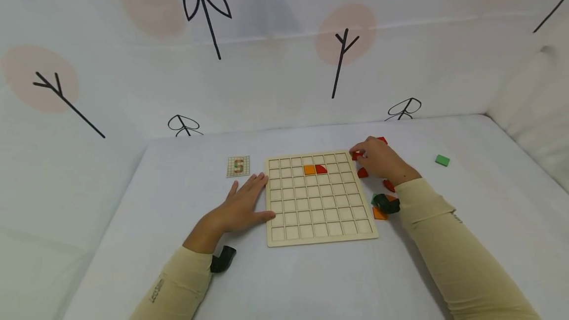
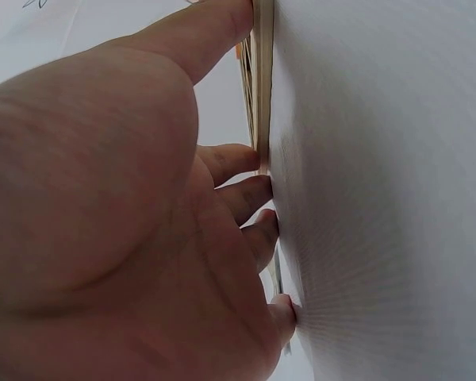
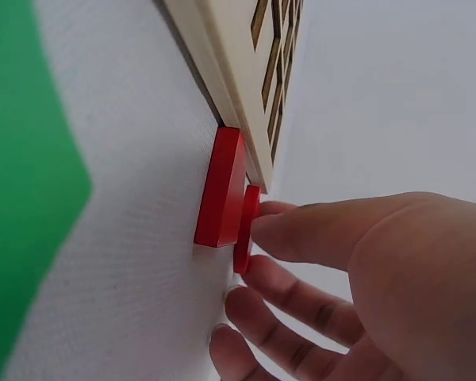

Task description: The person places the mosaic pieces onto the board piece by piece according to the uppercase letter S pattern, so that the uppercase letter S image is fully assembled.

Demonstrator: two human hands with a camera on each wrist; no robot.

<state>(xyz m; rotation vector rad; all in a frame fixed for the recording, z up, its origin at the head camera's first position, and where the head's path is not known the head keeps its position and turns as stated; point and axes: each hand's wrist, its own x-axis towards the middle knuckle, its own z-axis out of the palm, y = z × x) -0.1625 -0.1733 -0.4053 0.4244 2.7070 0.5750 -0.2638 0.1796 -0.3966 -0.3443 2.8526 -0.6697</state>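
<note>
A square wooden grid board (image 1: 322, 242) lies on the table; its upper part holds an orange square tile (image 1: 309, 169) beside a red quarter-round tile (image 1: 321, 169). My left hand (image 1: 242, 209) rests with spread fingers along the board's left edge, thumb and fingertips touching it. Off the board's far right corner, my right hand (image 1: 380, 159) pinches a red tile (image 3: 248, 230) between thumb and fingers. Another red tile (image 3: 222, 186) lies right beside that one, close against the board's side. The pinched tile's full outline is hidden by the fingers.
A small pattern card (image 1: 238, 166) lies left of the board. Under and around the right forearm are a red tile (image 1: 389, 185), an orange tile (image 1: 380, 213) and part of a green one. Farther right sits a green tile (image 1: 442, 160). Patterned cloth rises behind the table.
</note>
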